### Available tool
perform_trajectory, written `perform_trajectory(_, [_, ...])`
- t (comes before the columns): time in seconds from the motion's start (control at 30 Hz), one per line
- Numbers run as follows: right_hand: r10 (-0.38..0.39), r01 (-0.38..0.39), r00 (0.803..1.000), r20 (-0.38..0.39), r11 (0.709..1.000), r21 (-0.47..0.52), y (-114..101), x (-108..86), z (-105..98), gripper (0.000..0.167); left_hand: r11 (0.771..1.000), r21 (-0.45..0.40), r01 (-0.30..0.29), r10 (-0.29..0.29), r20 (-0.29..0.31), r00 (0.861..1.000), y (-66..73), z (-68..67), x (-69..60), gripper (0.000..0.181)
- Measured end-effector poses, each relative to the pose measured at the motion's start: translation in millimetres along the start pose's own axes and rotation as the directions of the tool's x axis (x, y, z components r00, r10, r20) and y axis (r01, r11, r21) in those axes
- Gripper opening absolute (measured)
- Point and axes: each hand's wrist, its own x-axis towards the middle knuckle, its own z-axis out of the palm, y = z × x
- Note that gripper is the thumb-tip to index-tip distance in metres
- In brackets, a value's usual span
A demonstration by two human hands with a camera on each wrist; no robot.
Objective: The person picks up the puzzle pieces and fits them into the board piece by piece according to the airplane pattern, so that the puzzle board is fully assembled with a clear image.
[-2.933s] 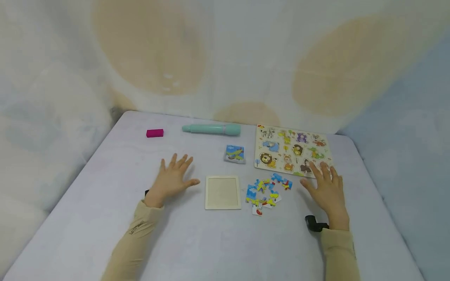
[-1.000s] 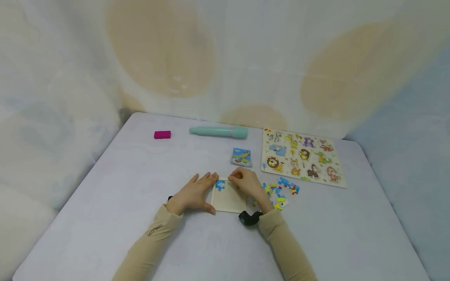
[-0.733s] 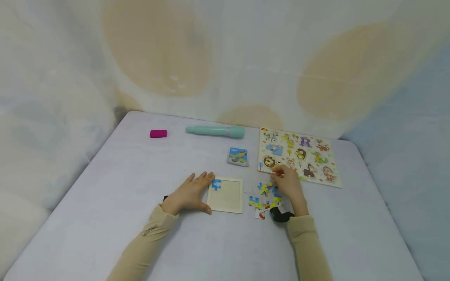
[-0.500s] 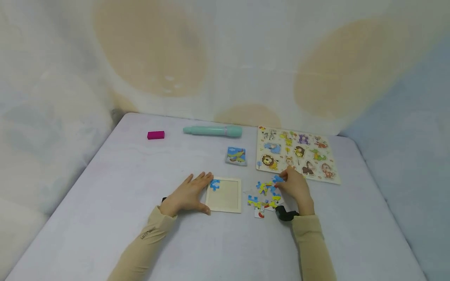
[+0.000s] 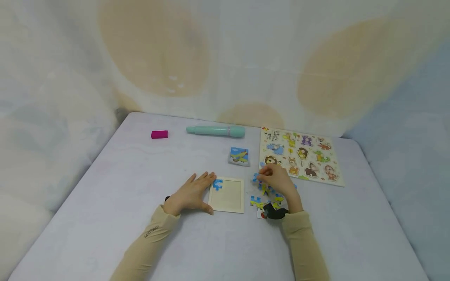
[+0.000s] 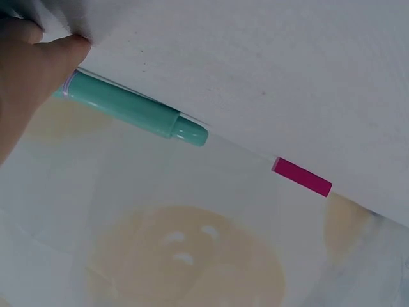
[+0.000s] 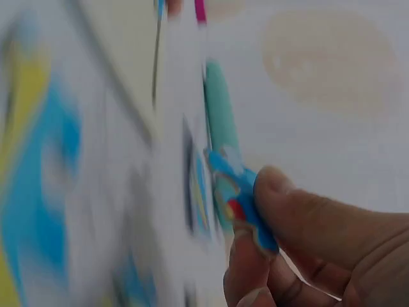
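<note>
My left hand [image 5: 191, 195] lies with spread, fairly straight fingers along the left edge of a square wooden puzzle tray [image 5: 226, 199]. One blue jigsaw piece [image 5: 217, 184] sits in the tray's far left corner. To the right of the tray, my right hand [image 5: 279, 181] pinches another jigsaw piece [image 7: 246, 201], mostly blue with a red and yellow patch, between thumb and fingers. Beneath that hand, several loose jigsaw pieces [image 5: 277, 202] lie in a pile, partly covered by the hand and its wrist camera. In the right wrist view the nearby pieces are blurred.
Behind the tray lies a small square picture of a yellow plane [image 5: 239, 156]. An animal puzzle board [image 5: 320, 168] is at the back right. A teal marker-like tube [image 5: 215, 131] and a magenta block [image 5: 159, 134] lie near the back edge.
My hands came in from hovering, and a blue jigsaw piece now sits in the tray corner. Lately my right hand lifted another piece from the pile and moved left. My left hand stays put.
</note>
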Motion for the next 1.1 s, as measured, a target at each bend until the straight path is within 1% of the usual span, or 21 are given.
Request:
perform_trajectory(0.1, [-0.037,0.025,0.992,0.123,0.995,0.096,-22.1,10.5,26.7,0.015,1.0,0.005,-0.005,0.005,-0.001,1.0,0.1,-0.3,-1.2,0.117])
perform_trajectory(0.13, [-0.044,0.028,0.988,0.149,0.994,0.109,-28.0,13.1,34.3,0.014,1.0,0.005,-0.009,0.009,-0.001,1.0,0.4,0.2,-0.4,0.117])
perform_trajectory(0.2, [-0.034,0.012,0.983,0.179,0.992,0.123,-36.7,17.2,47.8,0.013,1.0,0.0,-0.021,0.021,-0.004,1.0,1.5,1.3,0.9,0.116])
perform_trajectory(0.3, [-0.01,-0.001,0.988,0.153,0.997,0.073,-43.8,18.7,60.8,0.013,1.0,-0.005,-0.025,0.025,-0.002,1.0,4.2,2.4,2.4,0.116])
perform_trajectory(0.43, [0.015,-0.015,0.997,0.081,1.0,-0.002,-48.5,16.8,70.0,0.013,1.0,0.012,-0.022,0.022,-0.006,1.0,6.6,2.4,2.3,0.117])
perform_trajectory(0.53, [0.018,-0.018,0.999,0.034,1.0,-0.002,-51.2,15.0,75.3,0.012,0.999,0.024,-0.021,0.021,-0.009,1.0,6.6,1.6,1.5,0.116])
perform_trajectory(0.63, [-0.003,0.003,1.0,-0.02,1.0,-0.017,-53.9,14.0,81.1,0.012,1.0,0.029,-0.011,0.011,-0.002,1.0,5.8,-0.7,0.0,0.116])
perform_trajectory(0.8, [-0.025,0.018,0.995,-0.1,0.998,-0.066,-56.0,13.9,85.3,0.015,1.0,0.02,-0.016,0.016,-0.004,1.0,5.5,-5.0,-1.1,0.115])
perform_trajectory(0.9, [-0.031,0.029,0.996,-0.086,0.999,-0.018,-49.3,14.3,82.8,0.014,1.0,0.016,-0.026,0.026,-0.002,1.0,5.2,-4.4,-0.4,0.115])
perform_trajectory(1.0, [-0.034,0.036,0.999,-0.043,0.998,0.046,-37.1,12.6,69.6,0.015,0.999,0.01,-0.032,0.032,-0.002,0.999,6.0,-3.2,-0.3,0.115])
perform_trajectory(1.1, [-0.008,0.011,0.999,-0.036,0.997,0.076,-19.2,5.3,44.0,0.019,1.0,0.011,-0.026,0.026,0.005,1.0,7.8,-3.2,-0.8,0.116])
